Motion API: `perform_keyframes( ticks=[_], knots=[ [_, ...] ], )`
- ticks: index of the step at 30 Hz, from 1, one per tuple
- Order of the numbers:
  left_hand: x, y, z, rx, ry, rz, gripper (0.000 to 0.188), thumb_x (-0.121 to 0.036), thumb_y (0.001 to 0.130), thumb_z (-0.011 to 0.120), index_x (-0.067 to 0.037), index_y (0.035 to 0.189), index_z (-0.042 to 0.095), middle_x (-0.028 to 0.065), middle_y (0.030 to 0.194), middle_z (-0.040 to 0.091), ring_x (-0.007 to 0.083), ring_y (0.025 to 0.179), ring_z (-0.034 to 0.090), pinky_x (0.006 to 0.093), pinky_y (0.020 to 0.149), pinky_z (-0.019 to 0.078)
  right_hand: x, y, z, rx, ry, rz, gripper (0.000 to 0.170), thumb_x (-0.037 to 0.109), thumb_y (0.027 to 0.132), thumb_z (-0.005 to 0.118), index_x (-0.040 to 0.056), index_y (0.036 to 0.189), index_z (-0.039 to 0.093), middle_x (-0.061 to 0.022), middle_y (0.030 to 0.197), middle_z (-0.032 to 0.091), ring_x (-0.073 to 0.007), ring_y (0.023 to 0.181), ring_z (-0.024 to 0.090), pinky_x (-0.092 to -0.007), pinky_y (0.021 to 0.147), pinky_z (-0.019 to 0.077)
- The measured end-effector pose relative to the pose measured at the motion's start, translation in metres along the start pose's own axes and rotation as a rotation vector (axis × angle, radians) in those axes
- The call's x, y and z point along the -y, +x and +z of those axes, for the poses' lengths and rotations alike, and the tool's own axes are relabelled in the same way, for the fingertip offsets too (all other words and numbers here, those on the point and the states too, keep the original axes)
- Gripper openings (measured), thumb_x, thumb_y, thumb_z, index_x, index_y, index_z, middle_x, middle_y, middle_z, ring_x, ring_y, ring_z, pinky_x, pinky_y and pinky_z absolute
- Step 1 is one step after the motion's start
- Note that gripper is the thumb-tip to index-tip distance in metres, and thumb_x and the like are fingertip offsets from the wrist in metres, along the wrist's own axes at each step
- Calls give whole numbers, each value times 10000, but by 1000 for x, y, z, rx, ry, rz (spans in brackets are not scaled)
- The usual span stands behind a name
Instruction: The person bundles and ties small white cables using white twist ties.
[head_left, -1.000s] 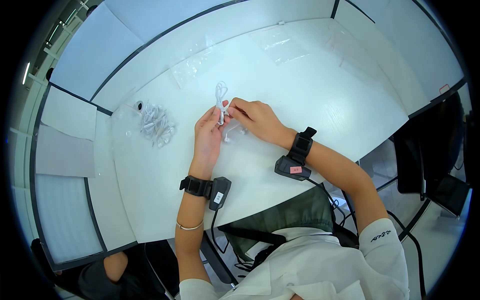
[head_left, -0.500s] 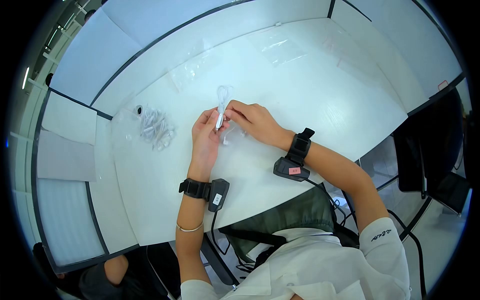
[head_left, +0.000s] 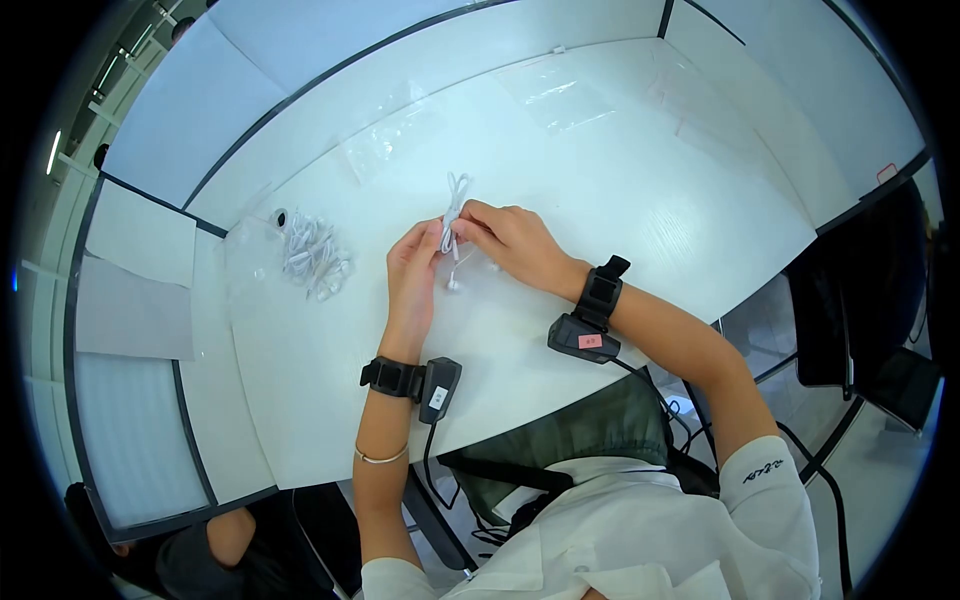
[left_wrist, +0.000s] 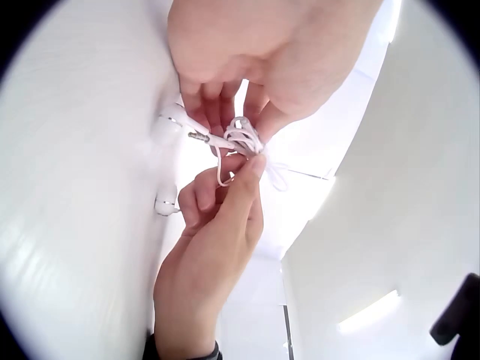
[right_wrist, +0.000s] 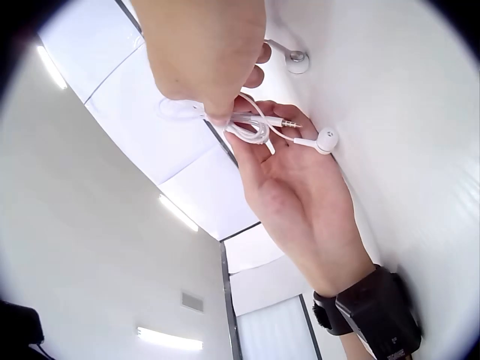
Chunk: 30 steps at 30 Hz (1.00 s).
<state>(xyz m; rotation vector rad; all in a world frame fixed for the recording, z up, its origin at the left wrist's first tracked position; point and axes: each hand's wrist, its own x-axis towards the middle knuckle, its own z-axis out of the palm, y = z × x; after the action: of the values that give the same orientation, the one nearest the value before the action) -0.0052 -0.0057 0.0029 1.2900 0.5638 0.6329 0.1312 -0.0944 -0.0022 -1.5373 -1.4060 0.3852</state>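
A coiled white earphone cable (head_left: pixel 453 212) is held upright between the two hands above the table. The left hand (head_left: pixel 412 278) grips its lower part with the fingertips. Thumb and fingers of the right hand (head_left: pixel 520 246) pinch the bundle from the other side. In the right wrist view, the metal plug (right_wrist: pixel 289 124) sticks out of the coil beside the left fingers, and an earbud (right_wrist: pixel 326 141) hangs by the left palm. Both earbuds show in the left wrist view, one (left_wrist: pixel 172 118) near the fingers and the other (left_wrist: pixel 166 201) lower, close to the tabletop.
A pile of white earphones (head_left: pixel 315 255) in clear plastic lies on the left of the table (head_left: pixel 600 220). Clear plastic bags lie at the back, one (head_left: pixel 565 100) towards the middle and another (head_left: pixel 375 150) further left. White partitions (head_left: pixel 400 60) stand round the table.
The coiled cable has shifted slightly to the right and tilted, its upper loop leaning right. The left fingers have moved along it; the right hand has stayed nearly in place.
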Motion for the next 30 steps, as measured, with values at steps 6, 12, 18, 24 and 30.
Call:
perform_keyframes(
  ticks=[6, 12, 18, 24, 30],
  knots=[
    [-2, -1, 4, -19, -3, -10, 294, -153, 889, 566, 45, 1106, 572, 77, 976, 636, 128, 889, 588, 254, 826, 443, 2, -1, -3, 23, 27, 47, 256, 292, 926, 464, 53, 869, 534, -107, 682, 622, -292, 599, 587, -380, 524, 423],
    [2, 1, 0, -23, -142, -51, 308, -153, 908, 537, 58, 1132, 550, 72, 965, 625, 123, 843, 583, 250, 802, 461, 1, -1, 0, 8, 97, 41, 219, 271, 930, 453, 63, 915, 519, -104, 712, 620, -284, 614, 581, -375, 547, 418],
    [0, 0, 1, -74, -169, -50, 338, -141, 903, 540, 77, 1154, 479, 114, 937, 619, 138, 834, 593, 253, 791, 479, 0, -1, 2, 12, 95, 50, 193, 247, 927, 448, 69, 917, 523, -111, 716, 621, -294, 633, 581, -385, 555, 419],
    [4, 3, -4, -27, -169, -57, 279, -133, 898, 540, 67, 1093, 529, 95, 907, 617, 131, 791, 584, 256, 775, 475, 6, -2, -4, 52, 58, 78, 182, 227, 912, 470, 62, 905, 547, -113, 727, 629, -295, 633, 582, -381, 557, 423],
    [-5, -2, 3, -34, 40, 2, 284, -121, 864, 583, 33, 1100, 546, 72, 948, 616, 116, 842, 576, 249, 795, 456, 3, 0, -2, 22, 44, 79, 179, 222, 903, 490, 55, 920, 551, -117, 733, 625, -291, 634, 578, -372, 566, 425]
  ],
)
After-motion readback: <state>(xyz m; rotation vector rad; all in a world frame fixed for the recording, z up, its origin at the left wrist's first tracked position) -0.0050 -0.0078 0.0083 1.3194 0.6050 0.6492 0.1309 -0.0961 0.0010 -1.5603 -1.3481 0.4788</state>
